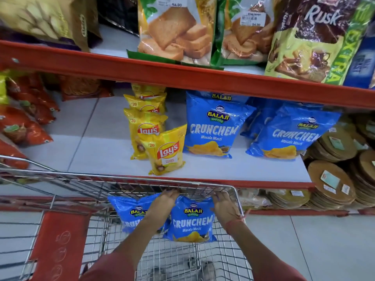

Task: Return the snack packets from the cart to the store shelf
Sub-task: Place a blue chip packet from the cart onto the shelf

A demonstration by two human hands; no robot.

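Blue Balaji Wafers "Crunchem Masala Masti" packet (191, 220) gripped at its two upper corners between left hand (165, 201) and right hand (224, 207), inside wire cart (129, 182). Second blue packet (132, 211) just beside, partly behind left forearm. On white store shelf (97, 147) beyond: matching blue packets (212, 128), yellow Lay's "Classic Salted" bags (165, 153) marked 20. Above: "Rusk" pack (322, 17).

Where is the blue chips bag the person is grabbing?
The blue Crunchem packet is inside the cart, low in the head view, between the left hand and right hand, beside another blue packet.
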